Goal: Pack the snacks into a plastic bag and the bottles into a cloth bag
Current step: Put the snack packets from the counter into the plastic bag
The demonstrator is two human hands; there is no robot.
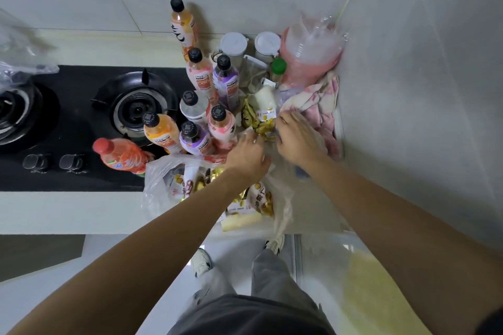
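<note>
At the middle of the counter, close to the corner wall, both hands work over the loose snacks, so the step in hand seems to be the packing of snacks into the plastic bag (pixel 163 179); the bottles are not yet touched. The right hand (pixel 295 136) lies palm down with its fingers bent over the gold-wrapped snacks (pixel 258 125), and it looks to be gathering or pinching them, though the fingertips are partly hidden and I cannot tell for sure how firm the grip is. The left hand (pixel 249 155) reaches forward just beside it, at about 8 o'clock from the right hand; its fingers point to the same pile, and I cannot tell whether they hold a packet or only the rim of the bag. From the hands toward 6 o'clock, the plastic bag lies open on the counter edge with several snack packets already inside. Toward 12 o'clock a white snack packet (pixel 265 102) leans among the remaining pieces. Toward 9 and 10 o'clock stand the bottles (pixel 196 106), a group of them upright, some on the black gas stove (pixel 68 128), and an orange bottle (pixel 119 156) is tilted. Toward 2 o'clock a pink and white cloth (pixel 318 106) lies crumpled; it may be the cloth bag. In my judgement, the next move calls for lifting the gold snacks and carrying them back into the bag mouth.
</note>
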